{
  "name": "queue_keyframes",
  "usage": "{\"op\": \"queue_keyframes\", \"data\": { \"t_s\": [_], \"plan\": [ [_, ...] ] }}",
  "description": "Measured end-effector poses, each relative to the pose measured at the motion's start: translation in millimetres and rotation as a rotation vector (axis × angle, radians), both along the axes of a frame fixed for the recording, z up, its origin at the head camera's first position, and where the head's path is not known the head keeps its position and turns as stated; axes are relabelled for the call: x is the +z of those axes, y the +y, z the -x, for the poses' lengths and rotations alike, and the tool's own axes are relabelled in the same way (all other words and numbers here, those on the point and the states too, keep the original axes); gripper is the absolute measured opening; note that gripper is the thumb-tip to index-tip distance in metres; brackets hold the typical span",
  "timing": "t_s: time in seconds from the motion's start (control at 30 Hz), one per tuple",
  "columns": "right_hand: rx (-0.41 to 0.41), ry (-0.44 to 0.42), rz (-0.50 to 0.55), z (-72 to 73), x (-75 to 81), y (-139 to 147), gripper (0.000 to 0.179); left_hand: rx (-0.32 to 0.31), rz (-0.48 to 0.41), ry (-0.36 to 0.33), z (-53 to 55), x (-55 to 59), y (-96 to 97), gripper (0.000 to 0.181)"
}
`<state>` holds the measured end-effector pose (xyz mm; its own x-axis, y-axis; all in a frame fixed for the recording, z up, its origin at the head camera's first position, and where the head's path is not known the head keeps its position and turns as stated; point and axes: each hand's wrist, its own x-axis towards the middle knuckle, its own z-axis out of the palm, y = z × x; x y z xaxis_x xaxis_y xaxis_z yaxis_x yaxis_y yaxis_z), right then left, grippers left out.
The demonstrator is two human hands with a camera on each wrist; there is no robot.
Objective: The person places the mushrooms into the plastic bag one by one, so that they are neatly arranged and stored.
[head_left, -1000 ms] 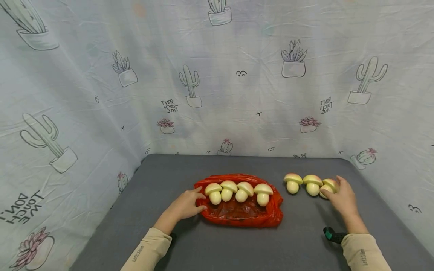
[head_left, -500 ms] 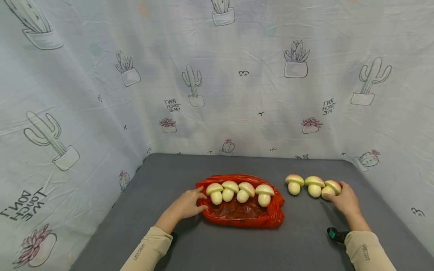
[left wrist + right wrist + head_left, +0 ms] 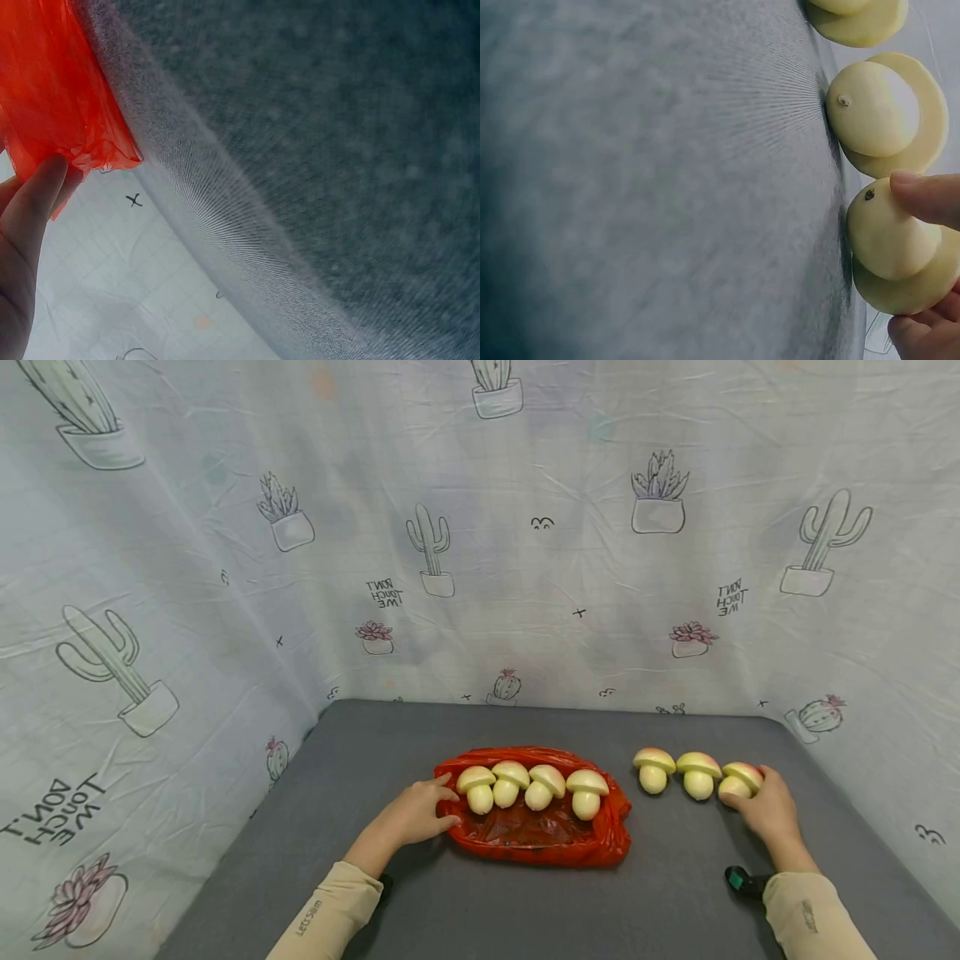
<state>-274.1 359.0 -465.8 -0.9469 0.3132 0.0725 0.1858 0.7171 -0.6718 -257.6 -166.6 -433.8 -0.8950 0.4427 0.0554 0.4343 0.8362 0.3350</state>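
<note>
A red plastic bag (image 3: 540, 855) lies with its mouth spread wide on the table. Several yellow toy mushrooms (image 3: 512, 781) with pinkish cap tops sit in a row in it. At the bag's left rim, my left hand (image 3: 411, 814) pinches the plastic between thumb and fingers, as the left wrist view also shows around the red film (image 3: 56, 82). To the right of the bag stand three more such mushrooms in a row. My right hand (image 3: 771, 810) grips the rightmost mushroom (image 3: 892, 232), thumb on its stem and fingers at its cap; the middle mushroom (image 3: 874, 112) is right beside it.
The dark grey table (image 3: 525, 914) ends at the back against a pale curtain (image 3: 480, 568) printed with cacti. The leftmost loose mushroom (image 3: 654, 770) stands between the bag and the middle one. A dark band (image 3: 746, 882) is on my right wrist.
My right hand has come down and its fingers and thumb have closed round the rightmost mushroom. The left hand stays at the bag's rim. The head view has shifted slightly.
</note>
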Motion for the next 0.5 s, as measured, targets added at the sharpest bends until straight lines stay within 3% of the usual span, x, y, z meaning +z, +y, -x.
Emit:
{"op": "queue_keyframes", "data": {
  "t_s": [0.23, 0.5],
  "plan": [
    [-0.03, 0.043, 0.007, -12.1, 0.0, 1.9, 0.087, 0.001, -0.008, -0.003, 0.9, -2.2, -0.1, 0.033],
    [0.025, 0.129, 0.002, -28.2, 11.0, -8.2, 0.09, -0.001, -0.017, -0.005, -0.8, -0.8, -0.4, 0.033]
  ]
}}
